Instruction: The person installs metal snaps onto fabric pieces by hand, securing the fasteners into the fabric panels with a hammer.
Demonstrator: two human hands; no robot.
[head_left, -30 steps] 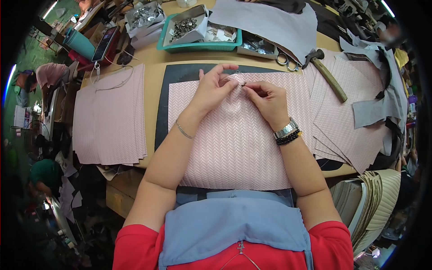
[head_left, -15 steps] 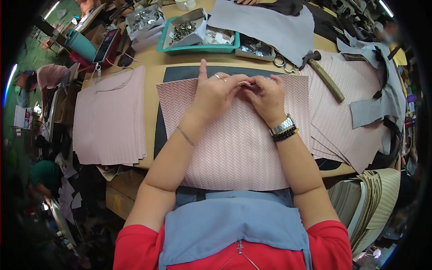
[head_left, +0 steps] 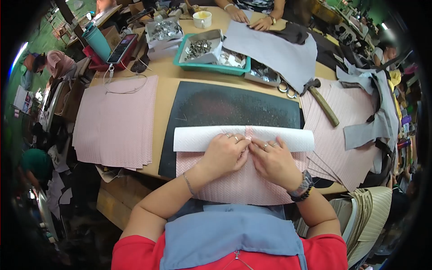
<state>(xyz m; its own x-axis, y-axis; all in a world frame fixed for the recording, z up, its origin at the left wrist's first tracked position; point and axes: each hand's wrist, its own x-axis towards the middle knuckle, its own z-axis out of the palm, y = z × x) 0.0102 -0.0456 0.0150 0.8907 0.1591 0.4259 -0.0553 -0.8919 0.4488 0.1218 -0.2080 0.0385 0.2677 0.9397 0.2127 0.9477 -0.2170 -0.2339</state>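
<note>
Here, the pink woven sheet (head_left: 234,180) lies across the near part of the dark mat (head_left: 234,105) and extends past it toward the person. Its far part is folded back toward the body, so that a white underside (head_left: 195,140) faces up in a band over the mat, reaching past the mat's right edge; a narrow pink strip (head_left: 248,131) crosses the band at the middle.

Both hands are partly closed on the folded edge. The left hand (head_left: 227,154) has its fingers curled in, thumb near the forefinger; the right hand (head_left: 275,163) is a little more spread. Their fingertips meet at the strip, and whether a small piece sits between them cannot be told.

On the bench (head_left: 163,96), a pile of pink sheets (head_left: 114,121) lies left of the mat, and more pink sheets (head_left: 339,101) lie to its right, with a hammer (head_left: 325,105) resting on them. Beside the mat's far right corner are the ring handles of scissors (head_left: 291,93). Beyond the mat stands a green tray (head_left: 211,67) holding a box of small metal pieces (head_left: 198,48). Well beyond the mat, another person's hands (head_left: 261,24) touch dark material.
</note>
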